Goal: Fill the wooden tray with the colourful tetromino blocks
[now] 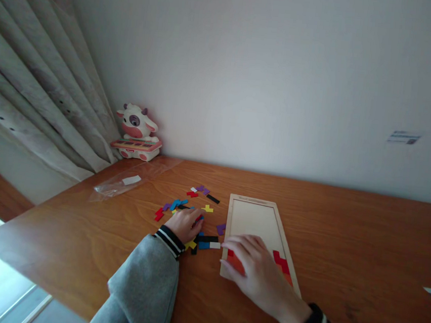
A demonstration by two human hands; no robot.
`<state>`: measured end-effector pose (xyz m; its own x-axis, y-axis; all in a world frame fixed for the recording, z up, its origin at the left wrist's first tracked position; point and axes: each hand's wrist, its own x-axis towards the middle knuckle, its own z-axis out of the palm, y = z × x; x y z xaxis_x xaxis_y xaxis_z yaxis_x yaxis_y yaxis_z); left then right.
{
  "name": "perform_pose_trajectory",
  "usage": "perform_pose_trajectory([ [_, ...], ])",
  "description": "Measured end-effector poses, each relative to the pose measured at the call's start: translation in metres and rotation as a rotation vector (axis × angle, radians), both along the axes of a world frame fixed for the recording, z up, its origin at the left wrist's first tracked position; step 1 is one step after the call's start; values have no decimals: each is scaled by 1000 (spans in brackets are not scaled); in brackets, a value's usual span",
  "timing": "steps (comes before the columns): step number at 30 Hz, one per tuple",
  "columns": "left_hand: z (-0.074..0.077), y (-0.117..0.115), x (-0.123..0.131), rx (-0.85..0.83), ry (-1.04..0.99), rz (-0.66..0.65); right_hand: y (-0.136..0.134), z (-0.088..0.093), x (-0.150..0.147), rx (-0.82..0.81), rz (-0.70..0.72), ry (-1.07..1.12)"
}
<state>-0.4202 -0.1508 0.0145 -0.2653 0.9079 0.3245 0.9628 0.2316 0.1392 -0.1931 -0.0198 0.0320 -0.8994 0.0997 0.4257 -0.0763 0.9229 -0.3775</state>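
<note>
A wooden puzzle tray [257,202] lies on the brown table [362,257], with red and orange pieces [281,263] set in its near end. My right hand [256,269] rests flat on the tray's near left corner, fingers spread over an orange piece. My left hand [185,224] sits curled on a scatter of several coloured puzzle pieces [192,200] left of the tray, fingers closed over a piece I cannot make out. Black, blue and white pieces [208,242] lie between my hands.
A cow toy [137,132] with a small keyboard stands at the back left by the curtain [36,78]. A clear plastic bag [122,183] lies near it. The table's left edge drops off by the window.
</note>
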Motion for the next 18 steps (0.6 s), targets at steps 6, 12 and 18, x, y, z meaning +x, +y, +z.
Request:
perform_pose_trajectory([
  [6,-6,2,-5,69,-47,50,-18,-4,-50,-47,137,-100],
  [12,-7,5,-1,122,-117,152,-15,-16,-64,-3,121,-125],
  [18,-4,8,2,351,-180,67,-24,-16,-65,256,125,-92],
])
